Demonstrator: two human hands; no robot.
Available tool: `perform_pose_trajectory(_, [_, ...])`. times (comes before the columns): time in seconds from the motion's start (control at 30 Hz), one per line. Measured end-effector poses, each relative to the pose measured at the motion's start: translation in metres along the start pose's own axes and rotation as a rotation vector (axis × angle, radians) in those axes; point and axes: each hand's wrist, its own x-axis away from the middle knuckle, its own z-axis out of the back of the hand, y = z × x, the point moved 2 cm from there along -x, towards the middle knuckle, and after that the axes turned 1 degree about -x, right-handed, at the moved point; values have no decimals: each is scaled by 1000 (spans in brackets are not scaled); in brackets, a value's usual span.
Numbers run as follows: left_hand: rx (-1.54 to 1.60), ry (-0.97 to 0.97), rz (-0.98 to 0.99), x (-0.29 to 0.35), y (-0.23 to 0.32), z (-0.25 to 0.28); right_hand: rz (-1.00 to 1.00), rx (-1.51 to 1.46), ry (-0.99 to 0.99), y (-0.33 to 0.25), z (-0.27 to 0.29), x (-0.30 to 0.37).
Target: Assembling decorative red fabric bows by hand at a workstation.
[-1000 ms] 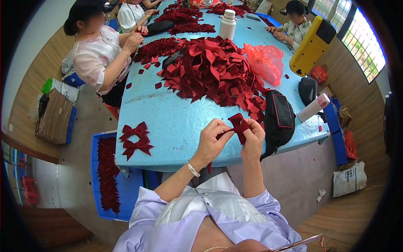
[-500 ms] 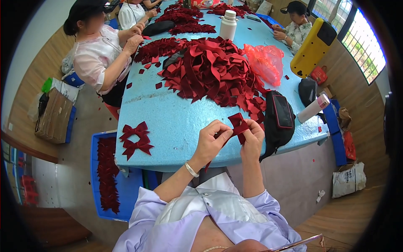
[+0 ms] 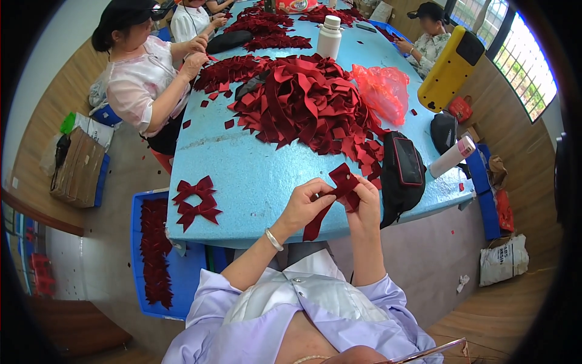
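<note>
From my remote post I find both hands closed at the near edge of the blue table (image 3: pixel 254 173). The left hand (image 3: pixel 301 208) pinches a dark red ribbon (image 3: pixel 341 184) between thumb and bent fingers; the right hand (image 3: pixel 366 209) grips the same piece from its other side. The ribbon thus lies between the hands, its upper end rising above the fingertips and a tail hanging below the left thumb. I note a pale spot near that upper end, too small to identify. The ribbon's fold is partly covered by the fingers, and I cannot tell how its layers meet. Left of the hands lie two red bows (image 3: pixel 200 214), their tips close together. Beyond the hands stands a heap of red ribbon pieces (image 3: pixel 303 103), its lower layers buried. Just right of the right hand rests a black pouch (image 3: pixel 400 203). Low on the left, a blue tray (image 3: pixel 188 276) holds overlapping bows (image 3: pixel 154 255), individually hard to separate; the tabletop's far end is cut off.
</note>
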Motion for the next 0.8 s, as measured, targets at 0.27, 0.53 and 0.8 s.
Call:
perform_pose_trajectory(0.27, [-612, 87, -443, 3, 18, 12, -72, 49, -49, -1, 6, 3])
perform_pose_trajectory(0.53, [-517, -33, -259, 23, 29, 13, -140, 86, -119, 5, 3, 10])
perform_pose_trajectory(0.8, [-550, 27, -312, 27, 27, 18, -74, 173, -158, 5, 4, 12])
